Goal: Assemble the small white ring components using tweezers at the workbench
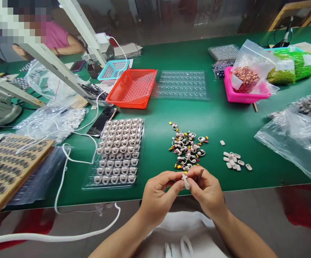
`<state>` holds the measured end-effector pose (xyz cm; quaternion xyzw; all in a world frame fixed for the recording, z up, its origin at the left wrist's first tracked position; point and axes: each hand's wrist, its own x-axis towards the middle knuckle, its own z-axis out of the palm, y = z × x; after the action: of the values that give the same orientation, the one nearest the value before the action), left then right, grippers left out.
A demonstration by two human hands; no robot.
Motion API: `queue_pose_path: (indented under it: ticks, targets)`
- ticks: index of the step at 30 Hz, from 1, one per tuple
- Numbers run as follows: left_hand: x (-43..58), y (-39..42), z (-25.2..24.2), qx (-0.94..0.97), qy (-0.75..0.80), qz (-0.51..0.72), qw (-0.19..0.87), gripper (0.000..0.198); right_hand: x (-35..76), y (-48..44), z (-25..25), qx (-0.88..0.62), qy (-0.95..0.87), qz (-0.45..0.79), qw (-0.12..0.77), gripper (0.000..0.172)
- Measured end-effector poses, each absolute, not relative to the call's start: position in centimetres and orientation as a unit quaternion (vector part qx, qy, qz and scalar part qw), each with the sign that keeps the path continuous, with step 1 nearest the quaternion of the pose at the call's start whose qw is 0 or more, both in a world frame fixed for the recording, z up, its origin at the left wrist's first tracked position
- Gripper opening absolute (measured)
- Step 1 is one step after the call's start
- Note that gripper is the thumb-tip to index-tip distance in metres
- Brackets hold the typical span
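Left hand [158, 195] and right hand [209, 193] pinch a small pale piece [185, 182] between them at the table's [155, 181] near edge, just below the wired parts [189, 148]; the step seems to be close fingertip work on it; a steady grip from both hands appears called for; a thin brown strip [200, 175] stands at the right fingers.

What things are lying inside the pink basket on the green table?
The pink basket holds a clear plastic bag with shiny copper-coloured pieces in it. The bag covers the basket's floor, so anything beneath cannot be seen.
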<state>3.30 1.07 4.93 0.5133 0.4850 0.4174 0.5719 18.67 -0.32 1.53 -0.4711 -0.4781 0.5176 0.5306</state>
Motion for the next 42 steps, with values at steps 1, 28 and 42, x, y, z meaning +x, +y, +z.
queue_pose_path:
  ticks: [1, 28, 42]
  targets:
    - [3.4, 1.1, 4.9, 0.505, 0.489, 0.415, 0.577, 0.010, 18.5, -0.4, 1.5, -0.478, -0.489, 0.502, 0.530, 0.008]
    - [4.5, 4.2, 3.7, 0.133, 0.383, 0.385, 0.829, 0.020, 33.7, 10.4, 1.4, -0.736, -0.662, 0.127, 0.060, 0.010]
    - [3.4, 3.1, 4.1, 0.157, 0.382, 0.428, 0.804, 0.020, 27.5, 4.9, 3.8, -0.616, -0.714, 0.174, 0.284, 0.001]
